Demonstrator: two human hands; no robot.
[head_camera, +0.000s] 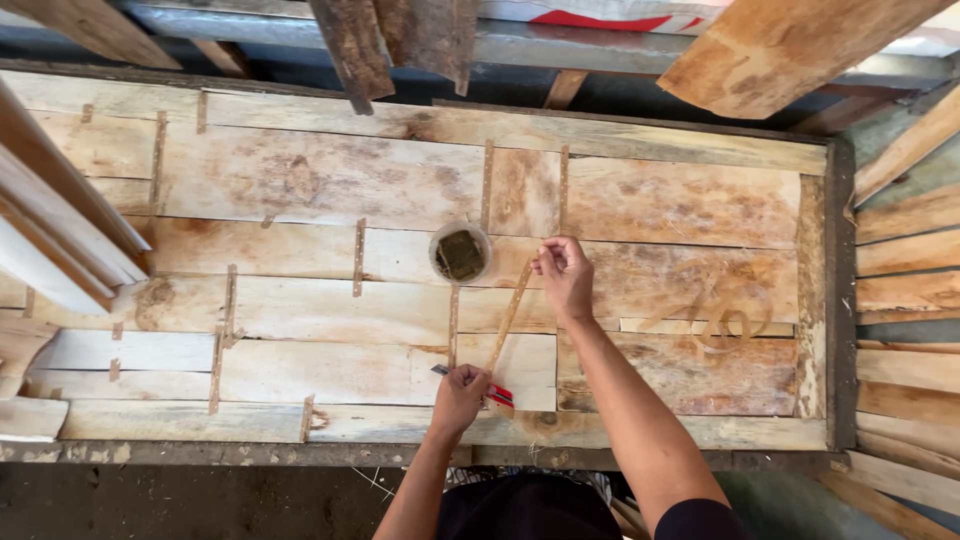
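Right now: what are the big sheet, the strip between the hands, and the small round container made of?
Sheet: thin wood veneer pieces, raw and unfinished; grain, knots and patchy stains show, seams bridged by short tape strips.
Strip: looks like brown paper tape, matte, stretched taut between the right hand and left hand; could be thin veneer.
Container: probably plastic, pale translucent-looking rim, dark contents.

The big wooden board (300, 190) is pale yellow with brown patches and thin brown strips. The tape (510, 315) is light brown. The cutter (497, 398) is red with some white. The little cup (460, 252) is clear, with dark green-brown stuff inside.
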